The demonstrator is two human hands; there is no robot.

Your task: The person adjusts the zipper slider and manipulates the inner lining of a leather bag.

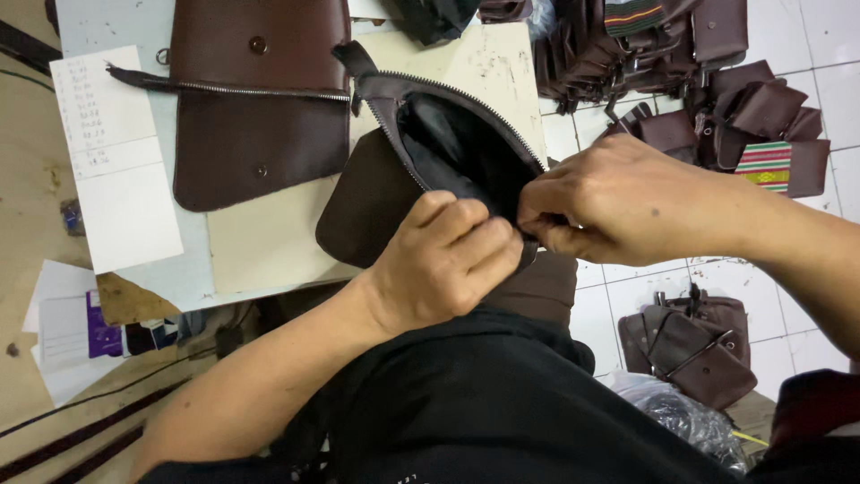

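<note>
The brown pouch (394, 193) lies unzipped, its rim pinched between left hand (448, 260) and right hand (618, 202) fingers.

White tiled floor (806, 54) stretches out beyond the fingers, grey grout lines showing. A pale worktable (269, 242) sits on the far side of the fingers, its top scuffed and marked. Off past the table edge lies a tan floor (27, 179), with dark cables (81, 403) running across it.

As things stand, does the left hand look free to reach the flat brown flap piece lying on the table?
Probably not right away: the left hand is pinching the open zippered pouch together with the right hand. Nothing blocks the flap piece itself.
</note>
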